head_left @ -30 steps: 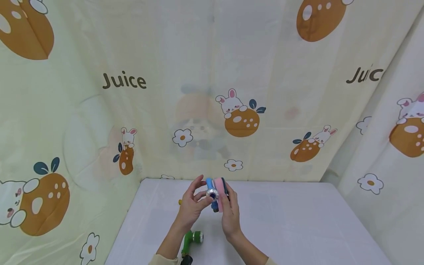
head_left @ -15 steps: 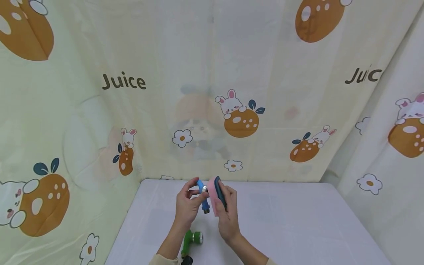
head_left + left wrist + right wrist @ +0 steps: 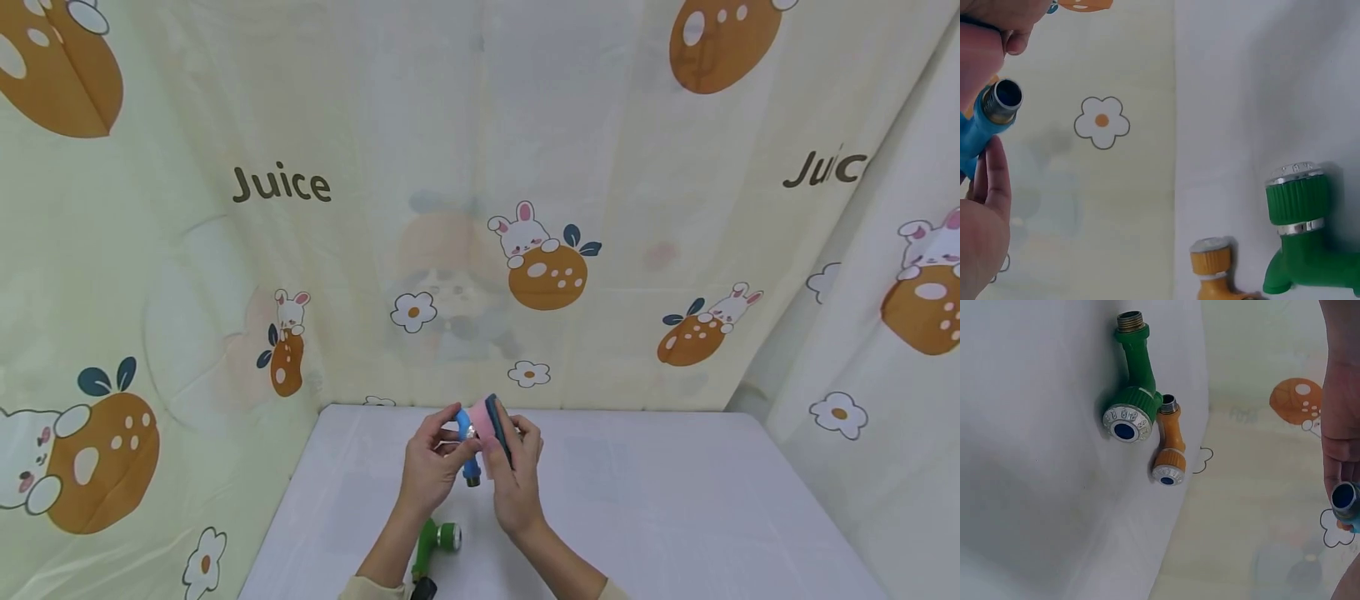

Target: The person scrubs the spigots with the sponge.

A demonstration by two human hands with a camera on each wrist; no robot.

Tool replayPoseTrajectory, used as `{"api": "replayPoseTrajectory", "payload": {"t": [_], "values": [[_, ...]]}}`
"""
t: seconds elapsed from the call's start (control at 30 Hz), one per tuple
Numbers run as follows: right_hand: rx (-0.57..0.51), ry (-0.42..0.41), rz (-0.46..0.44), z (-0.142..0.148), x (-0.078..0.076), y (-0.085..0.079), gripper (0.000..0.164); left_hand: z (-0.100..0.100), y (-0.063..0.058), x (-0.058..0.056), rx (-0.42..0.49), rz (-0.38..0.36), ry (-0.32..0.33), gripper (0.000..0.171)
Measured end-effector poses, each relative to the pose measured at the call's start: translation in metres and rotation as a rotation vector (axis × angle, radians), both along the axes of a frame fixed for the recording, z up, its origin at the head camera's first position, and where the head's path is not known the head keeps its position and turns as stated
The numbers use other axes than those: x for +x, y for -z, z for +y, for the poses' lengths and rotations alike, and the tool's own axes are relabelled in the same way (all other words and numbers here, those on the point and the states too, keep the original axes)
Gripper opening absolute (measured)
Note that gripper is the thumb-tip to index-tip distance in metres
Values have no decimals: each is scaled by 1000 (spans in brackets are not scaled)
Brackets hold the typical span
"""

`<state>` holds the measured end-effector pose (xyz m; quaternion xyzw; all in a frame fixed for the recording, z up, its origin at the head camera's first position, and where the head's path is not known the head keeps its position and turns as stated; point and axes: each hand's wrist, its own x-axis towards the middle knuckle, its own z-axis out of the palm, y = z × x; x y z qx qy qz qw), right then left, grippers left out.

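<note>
My left hand (image 3: pixel 431 471) holds a blue water tap (image 3: pixel 471 468) upright above the table, its threaded end pointing down. In my right hand (image 3: pixel 517 492) is a sponge, with a pink soft side (image 3: pixel 481 415) and a dark green scouring side (image 3: pixel 497 421). The pink face lies against the tap's handle end and partly hides it. The left wrist view shows the blue tap (image 3: pixel 979 131) with its metal threaded opening, close to the pink sponge (image 3: pixel 979 56). At the right edge of the right wrist view, the tap's threaded end (image 3: pixel 1343 497) shows.
A green tap (image 3: pixel 424 546) lies on the white table (image 3: pixel 660 500) near the left forearm. Beyond it lies a smaller orange tap (image 3: pixel 1171 434), hidden in the head view. A printed curtain (image 3: pixel 360 275) hangs behind the table and along both sides.
The blue tap has turned, so its handle front no longer faces the head camera. The sponge has tilted and shifted, its pink side now covering the handle end. Both hands keep their hold.
</note>
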<state>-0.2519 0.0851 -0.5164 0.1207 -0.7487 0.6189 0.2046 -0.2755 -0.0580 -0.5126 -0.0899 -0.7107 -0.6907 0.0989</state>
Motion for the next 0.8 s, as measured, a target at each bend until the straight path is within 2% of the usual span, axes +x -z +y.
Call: {"api": "replayPoseTrajectory", "payload": {"t": [0.13,0.23,0.4,0.5,0.67,0.8], "values": [[-59,-44,-60,-1,-1,0,50,3,-1,2,39,-28,75,58],[-58,-45,-89,-4,0,1,52,4,-3,2,77,-15,91,56],[19,37,-105,-8,2,7,54,3,-7,1,173,12,81,55],[56,88,-119,-10,3,14,55,2,-9,0,232,10,98,56],[168,156,-111,-8,0,22,56,0,-8,-2,248,2,110,57],[262,148,-127,0,-6,25,56,-2,-6,-2,238,-25,90,56]]}}
